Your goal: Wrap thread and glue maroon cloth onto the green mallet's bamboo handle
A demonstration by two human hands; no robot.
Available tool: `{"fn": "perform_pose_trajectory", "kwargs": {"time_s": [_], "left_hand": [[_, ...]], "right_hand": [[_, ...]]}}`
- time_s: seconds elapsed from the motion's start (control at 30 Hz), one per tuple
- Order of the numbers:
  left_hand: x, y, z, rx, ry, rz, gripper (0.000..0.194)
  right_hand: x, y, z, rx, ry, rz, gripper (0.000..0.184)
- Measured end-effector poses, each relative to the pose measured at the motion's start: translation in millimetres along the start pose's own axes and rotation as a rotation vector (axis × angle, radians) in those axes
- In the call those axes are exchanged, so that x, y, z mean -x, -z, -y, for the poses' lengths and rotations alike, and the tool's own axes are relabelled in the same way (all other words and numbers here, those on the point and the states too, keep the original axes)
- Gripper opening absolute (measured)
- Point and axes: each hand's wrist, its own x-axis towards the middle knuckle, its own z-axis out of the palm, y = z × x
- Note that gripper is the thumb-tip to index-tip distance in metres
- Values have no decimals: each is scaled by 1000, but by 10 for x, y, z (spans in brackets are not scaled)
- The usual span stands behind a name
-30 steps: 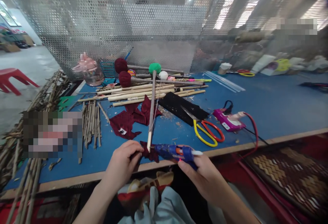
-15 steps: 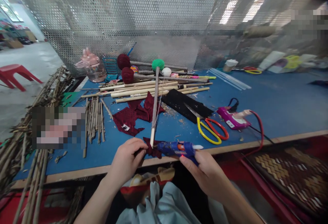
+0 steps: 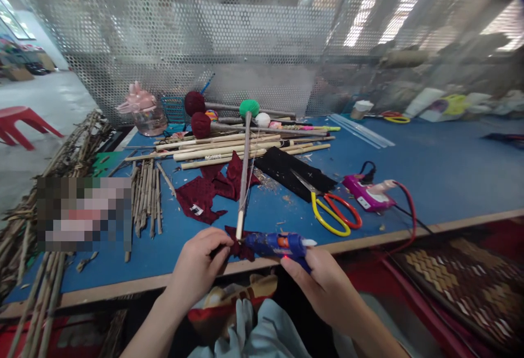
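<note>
In my right hand (image 3: 323,276) is a blue glue gun (image 3: 274,244), a white glue stick poking from its back and a red light glowing. Its nozzle meets the bare wooden end of a grey-wrapped stick (image 3: 244,178), which has a green ball (image 3: 249,108) at its far end. My left hand (image 3: 204,257) pinches a small dark red fabric scrap (image 3: 242,250) at the table's front edge, beside the stick's end. Larger dark red fabric pieces (image 3: 200,197) lie just beyond. Scissors (image 3: 331,210) with yellow and red handles rest on black cloth (image 3: 286,169) to the right.
Pale wooden sticks (image 3: 229,150) and dark red ball-headed sticks (image 3: 200,125) lie at the back. Bundled twigs (image 3: 145,200) are on the left. A magenta power strip (image 3: 366,193) with a red cord sits right. A perforated metal screen (image 3: 164,30) stands behind the blue table (image 3: 450,167).
The whole view has shifted slightly, moving the table's things a little left and down. Both hands keep their grip, and the glue gun's nozzle stays at the stick's end.
</note>
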Motion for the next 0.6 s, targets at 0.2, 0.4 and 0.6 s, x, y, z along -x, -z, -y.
{"fn": "perform_pose_trajectory", "kwargs": {"time_s": [0.2,0.4,0.6], "left_hand": [[0,-21,20,19,22,8,15],[-6,-10,13,24,42,4,14],[-3,-10,12,19,34,2,14]], "right_hand": [[-5,40,12,-12,19,27,32],[-29,41,52,-52,18,66,30],[-3,60,17,-65,-4,91,30]]}}
